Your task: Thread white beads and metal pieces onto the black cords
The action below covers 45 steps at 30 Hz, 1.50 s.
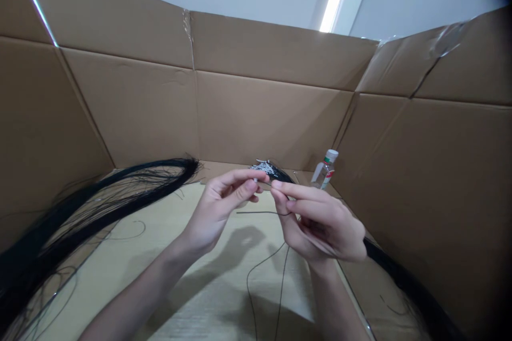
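My left hand (224,205) is raised over the table, thumb and fingers closed in a pinch. A small whitish piece (256,180) shows at its fingertips; its exact kind is too small to tell. Close beside it, my right hand (320,218) pinches a thin dark cord (262,212) between thumb and fingers. One stretch of the cord sticks out to the left, and two strands hang from under the right hand towards the near edge. The fingertips of both hands almost meet, and the right palm is partly hidden.
Cardboard walls (276,117) surround the pale tabletop (192,287). A thick bundle of black cords (132,192) lies at the left, another bundle (404,277) at the right. At the back are cords with white tips (265,168) and a clear bottle with a white cap (323,171).
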### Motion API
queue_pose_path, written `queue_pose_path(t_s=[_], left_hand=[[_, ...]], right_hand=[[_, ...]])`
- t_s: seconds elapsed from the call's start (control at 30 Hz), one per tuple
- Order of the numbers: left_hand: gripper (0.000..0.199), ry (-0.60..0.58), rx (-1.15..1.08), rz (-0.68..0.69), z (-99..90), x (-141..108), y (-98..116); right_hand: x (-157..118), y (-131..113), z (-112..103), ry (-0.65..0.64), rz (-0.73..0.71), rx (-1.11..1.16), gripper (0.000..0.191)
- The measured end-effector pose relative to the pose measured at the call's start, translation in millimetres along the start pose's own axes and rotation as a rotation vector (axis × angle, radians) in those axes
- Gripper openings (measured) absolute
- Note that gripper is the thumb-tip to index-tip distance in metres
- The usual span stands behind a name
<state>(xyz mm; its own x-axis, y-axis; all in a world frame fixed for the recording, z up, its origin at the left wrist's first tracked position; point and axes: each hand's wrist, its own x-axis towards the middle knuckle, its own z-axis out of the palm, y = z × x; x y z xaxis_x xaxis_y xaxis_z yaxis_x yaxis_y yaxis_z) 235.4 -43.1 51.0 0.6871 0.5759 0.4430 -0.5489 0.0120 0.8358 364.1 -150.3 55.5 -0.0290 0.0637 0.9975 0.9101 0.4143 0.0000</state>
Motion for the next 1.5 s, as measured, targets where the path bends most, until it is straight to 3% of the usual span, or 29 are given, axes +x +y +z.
queue_pose_path(t_s=[0.17,0.43,0.73,1.03,1.23,1.4,1.5], left_hand=[[0.013,-0.037,0.184,0.065,-6.1,-0.6,6.5],[0.015,0.120,0.213,0.095,-7.5,-1.8,3.4],[0.008,0.165,0.124,0.033,-7.2,1.3,5.3],[0.010,0.138,-0.003,-0.023,-4.5,0.3,6.5],[0.009,0.062,-0.205,-0.171,-0.8,2.5,6.6],[0.010,0.036,-0.273,-0.234,1.1,1.9,5.6],[0.010,0.040,-0.287,-0.252,1.1,1.4,4.7]], right_hand=[[3.9,-2.6,8.4,0.050,0.121,0.081,0.026],[11.8,-4.0,15.4,-0.016,0.624,0.489,0.023],[6.6,14.1,15.8,-0.050,0.714,0.780,0.015],[4.6,11.3,17.7,-0.001,0.657,0.706,0.016],[6.1,1.9,20.9,0.086,0.541,0.492,0.020],[4.5,-5.4,23.0,0.186,0.261,0.164,0.022],[3.3,-5.9,22.8,0.200,0.134,0.101,0.022]])
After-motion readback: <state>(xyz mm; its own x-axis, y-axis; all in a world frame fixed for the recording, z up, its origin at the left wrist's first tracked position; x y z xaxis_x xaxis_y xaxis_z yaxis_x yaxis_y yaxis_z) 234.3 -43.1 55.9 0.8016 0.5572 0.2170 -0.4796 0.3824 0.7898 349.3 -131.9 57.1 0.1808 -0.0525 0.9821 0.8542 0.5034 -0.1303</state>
